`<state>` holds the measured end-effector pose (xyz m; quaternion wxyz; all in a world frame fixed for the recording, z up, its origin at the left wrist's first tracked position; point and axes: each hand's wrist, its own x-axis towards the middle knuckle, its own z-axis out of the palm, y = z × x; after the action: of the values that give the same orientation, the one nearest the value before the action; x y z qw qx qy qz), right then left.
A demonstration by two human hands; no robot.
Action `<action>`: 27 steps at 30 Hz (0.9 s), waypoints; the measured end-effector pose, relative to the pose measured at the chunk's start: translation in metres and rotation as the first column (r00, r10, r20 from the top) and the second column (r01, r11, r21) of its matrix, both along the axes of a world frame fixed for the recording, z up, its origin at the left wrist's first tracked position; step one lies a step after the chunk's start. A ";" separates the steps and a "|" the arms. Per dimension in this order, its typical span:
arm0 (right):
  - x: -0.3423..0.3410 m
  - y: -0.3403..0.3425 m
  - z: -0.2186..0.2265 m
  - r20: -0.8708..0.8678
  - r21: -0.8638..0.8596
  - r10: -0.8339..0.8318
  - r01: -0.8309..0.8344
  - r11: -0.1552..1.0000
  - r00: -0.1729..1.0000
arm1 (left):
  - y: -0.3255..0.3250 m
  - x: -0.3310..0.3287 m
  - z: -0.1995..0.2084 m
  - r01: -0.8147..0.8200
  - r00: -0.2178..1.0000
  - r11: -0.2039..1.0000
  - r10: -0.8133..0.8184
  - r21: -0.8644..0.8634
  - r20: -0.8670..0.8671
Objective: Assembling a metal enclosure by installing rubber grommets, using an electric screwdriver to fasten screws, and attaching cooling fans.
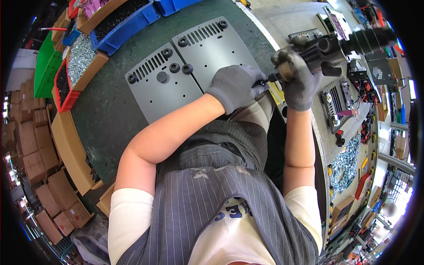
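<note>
At the near right corner of the right-hand grey plate (212,57), a small black piece (261,82) sits at the fingertips of the left hand (236,86), with the nose of a black power driver (320,55) lined up right beside it. From my end I judge the step to be fastening a round foot to that corner, since black feet (183,41) already stand near the plate's far edge. I can't make out whether the bit has met the piece. The next move, as I read it, calls for keeping the piece steady and square while the driver presses along its axis; a tilt could let the bit slip.

My left grip is pinched nearly closed on the piece, the palm low over the plate, the elbow bent out and the forearm slanting up to the right. My right grip is wrapped around the driver's front part, fingers curled, the forearm almost straight up from the lower edge.

Just left of the plate lies a second grey plate (163,99), both on the dark green counter (104,99). Beyond them I see a blue bin (132,33) of small dark parts.
</note>
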<state>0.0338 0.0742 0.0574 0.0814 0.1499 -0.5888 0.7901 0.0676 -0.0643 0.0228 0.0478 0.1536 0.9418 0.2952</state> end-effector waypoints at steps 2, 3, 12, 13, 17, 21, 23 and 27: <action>-0.003 -0.002 -0.002 0.035 -0.008 0.019 -0.019 1.000 0.999 | 0.000 -0.002 0.000 -0.004 1.000 1.000 0.003 0.006 0.029; -0.004 -0.003 -0.003 0.068 -0.017 0.037 -0.036 0.999 0.997 | -0.001 -0.003 -0.001 -0.006 0.998 1.000 0.005 0.012 0.056; -0.004 -0.003 -0.007 0.087 -0.014 0.115 -0.114 0.993 0.990 | -0.045 -0.011 -0.005 -0.471 0.824 0.523 -0.024 0.710 0.565; -0.004 -0.003 -0.007 0.072 0.049 0.137 -0.141 0.989 0.988 | -0.052 -0.009 -0.003 -0.599 0.752 0.266 -0.136 0.755 0.645; -0.006 -0.009 -0.004 -0.001 0.074 0.087 -0.086 0.993 0.996 | -0.080 0.024 0.012 -0.616 0.723 0.171 -0.264 0.769 0.638; -0.006 -0.016 0.000 0.012 0.122 0.060 -0.061 0.991 0.998 | -0.082 0.054 0.016 -0.749 0.662 -0.207 -0.181 0.629 0.728; -0.008 -0.017 0.000 -0.023 0.171 0.082 -0.077 0.982 0.996 | -0.091 0.064 0.013 -0.762 0.634 -0.324 -0.198 0.560 0.748; -0.003 -0.015 0.003 -0.094 0.076 0.028 -0.021 0.997 0.995 | -0.117 0.089 -0.008 -0.671 0.741 -0.387 -0.397 0.633 0.542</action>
<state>0.0313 0.0597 0.0608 0.0937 0.1975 -0.6117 0.7603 0.1567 -0.1817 0.0147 0.1576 -0.1324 0.1873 0.9605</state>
